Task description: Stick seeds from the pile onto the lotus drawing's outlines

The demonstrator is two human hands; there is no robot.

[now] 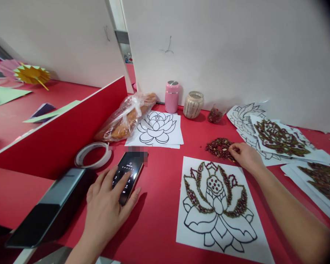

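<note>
Nearest me, my left hand (104,209) lies over a phone (136,167) with its keypad screen lit; that grip is wide, fingers spread and touching the glass rather than closed around it. To its right on the red worktop (156,205) lies the lotus drawing (218,206), seeds lining the upper petals and the lower ones in bare outline. I judge it partway through its seed filling, with attention split between screen and seeds.

Just beyond its top edge, my right hand (247,157) has its fingertips at the loose seed pile (218,148). That grip is narrow; I can't tell whether a seed is pinched in it. Any move from there calls for a low, light touch, so the sleeveless forearm beside the sheet's right edge doesn't drag it.

For room, I have a bare red strip between phone and drawing. On the left, the tape roll (104,159) and red divider (71,124) hem me in; on the right, seed-covered sheets (283,137) crowd the forearm. Farther back, the plastic bag (123,121), pink flask (172,97) and ribbed jar (193,105) stand before the white panel (222,47).
</note>
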